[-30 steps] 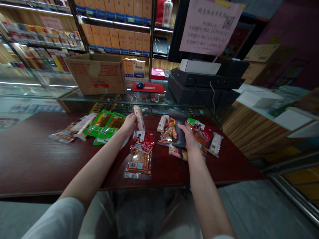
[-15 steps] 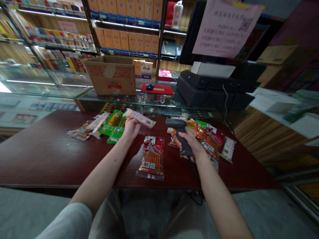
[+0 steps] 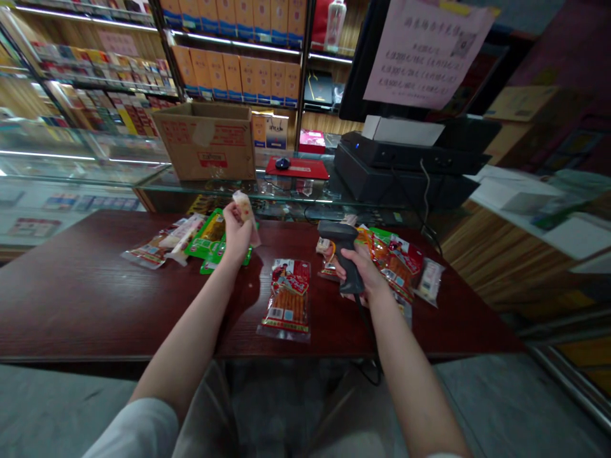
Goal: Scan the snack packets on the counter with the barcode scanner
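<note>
My left hand [image 3: 235, 234] is closed around a pale snack stick packet [image 3: 247, 214], held upright above the dark red table [image 3: 86, 299]. My right hand [image 3: 363, 275] grips the handle of a grey barcode scanner [image 3: 342, 245], whose head points left toward the packet. A red sausage pack [image 3: 287, 296] lies flat on the table between my arms. Green snack packs [image 3: 210, 238] lie just behind my left hand. A heap of red and orange snack packs [image 3: 398, 262] sits under and right of the scanner.
More packets [image 3: 157, 245] lie at the table's left. Behind is a glass counter [image 3: 143, 181] with a cardboard box [image 3: 207, 140], a red mouse pad with a mouse [image 3: 296, 167] and a black till with a printer [image 3: 405, 159]. Shelves of boxed goods [image 3: 233, 70] line the back wall.
My left hand has turned the snack stick from lying sideways toward the scanner to upright and drawn it back left. The scanner hand has stayed almost still.
</note>
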Demonstrator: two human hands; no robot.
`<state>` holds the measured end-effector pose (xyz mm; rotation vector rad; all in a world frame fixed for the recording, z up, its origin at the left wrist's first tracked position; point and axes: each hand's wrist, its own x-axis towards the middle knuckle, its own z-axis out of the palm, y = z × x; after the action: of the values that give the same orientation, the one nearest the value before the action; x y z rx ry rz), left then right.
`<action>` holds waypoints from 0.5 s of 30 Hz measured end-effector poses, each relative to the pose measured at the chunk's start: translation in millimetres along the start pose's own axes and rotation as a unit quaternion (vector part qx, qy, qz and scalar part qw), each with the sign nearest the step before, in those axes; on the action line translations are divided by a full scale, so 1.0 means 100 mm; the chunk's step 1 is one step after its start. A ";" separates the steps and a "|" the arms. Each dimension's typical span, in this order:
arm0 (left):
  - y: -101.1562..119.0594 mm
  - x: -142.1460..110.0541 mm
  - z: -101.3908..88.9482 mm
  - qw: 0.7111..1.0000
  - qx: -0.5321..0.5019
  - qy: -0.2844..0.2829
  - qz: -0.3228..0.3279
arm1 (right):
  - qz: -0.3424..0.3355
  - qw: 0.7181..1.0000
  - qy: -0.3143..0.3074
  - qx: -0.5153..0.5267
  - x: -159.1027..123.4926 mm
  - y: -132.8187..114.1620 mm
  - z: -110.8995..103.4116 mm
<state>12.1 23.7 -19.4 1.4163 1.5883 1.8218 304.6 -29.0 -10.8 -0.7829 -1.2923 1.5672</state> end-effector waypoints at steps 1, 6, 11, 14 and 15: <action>0.01 0.03 -0.08 0.995 0.084 0.033 0.030 | 0.002 1.000 0.007 -0.003 0.00 -0.01 -0.02; -0.05 0.06 -0.36 0.909 0.416 0.000 -0.001 | -0.001 1.000 0.013 -0.002 0.01 0.00 -0.12; -0.08 -0.04 -0.25 0.859 0.509 -0.040 0.035 | -0.046 0.998 0.040 0.015 0.03 0.01 -0.24; 0.00 -0.17 0.07 0.876 0.444 -0.114 0.152 | -0.070 0.994 0.076 0.034 0.03 -0.03 -0.35; 0.03 -0.22 0.22 0.882 0.411 -0.158 0.167 | -0.078 0.992 0.090 0.042 0.03 -0.04 -0.39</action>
<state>41.3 17.9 -28.9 2.3219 2.1337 0.9421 339.7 -11.6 -15.9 -0.7344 -1.1211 1.3841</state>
